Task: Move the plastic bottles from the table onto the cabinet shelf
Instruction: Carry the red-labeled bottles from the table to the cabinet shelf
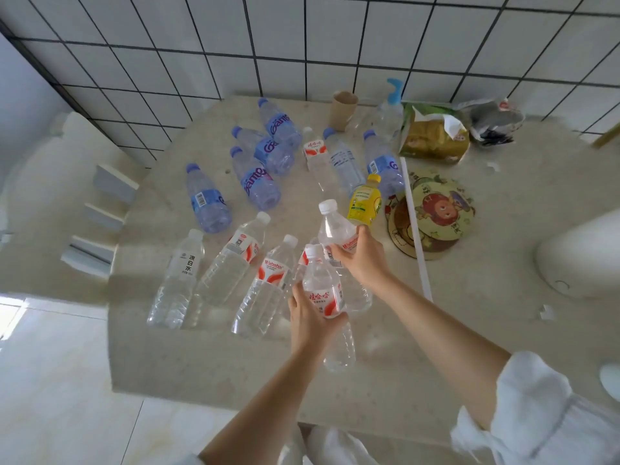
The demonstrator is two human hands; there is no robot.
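— Gripping two at once, is she? What has each hand got?

— The left hand [310,317] is curled round a clear plastic bottle with a red-and-white label and white cap [321,293], fingers wrapped at the label. The right hand [360,255] clasps a second clear red-labelled bottle [335,233] the same way, just beyond the first, both lifted over the speckled beige table [469,263].

— And the rest?

— Lying on that table: clear ones left of her hands, blue-capped bottles [208,199] farther back, a yellow bottle [364,203] beside her right hand. The cabinet isn't in sight.

— Will they crush?

— They look empty, so light and thin-walled, I'd say. The label band is the stiffest hold; squeezing hard would buckle them.
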